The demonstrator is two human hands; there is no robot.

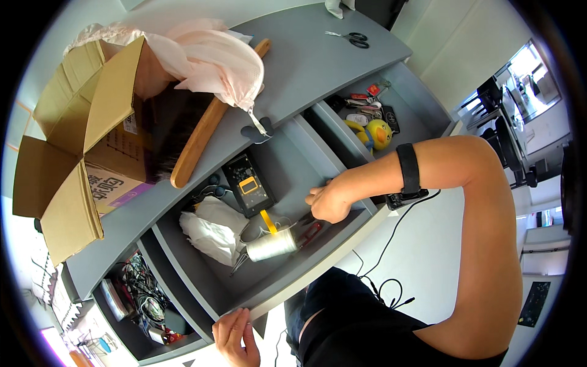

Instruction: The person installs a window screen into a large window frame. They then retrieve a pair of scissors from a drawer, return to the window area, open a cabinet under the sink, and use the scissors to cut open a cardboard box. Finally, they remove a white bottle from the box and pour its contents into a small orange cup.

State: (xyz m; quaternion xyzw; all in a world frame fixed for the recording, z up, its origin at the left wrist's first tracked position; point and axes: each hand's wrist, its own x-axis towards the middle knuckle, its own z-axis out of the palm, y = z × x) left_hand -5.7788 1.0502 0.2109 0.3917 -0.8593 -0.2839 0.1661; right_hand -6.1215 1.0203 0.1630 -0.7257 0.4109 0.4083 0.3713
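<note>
Right hand [331, 200] is inside the pulled-out middle drawer [286, 164], fingers curled inward near its right side; cannot tell whether they grip anything. Left hand [236, 337] is at the drawer's front edge, fingers loosely extended and together, not wrapped around any visible object. In the drawer, a red tool [310, 235] lies near the right hand, just beside a white spool [272, 244], with a crumpled white bag [214, 227] farther left.
</note>
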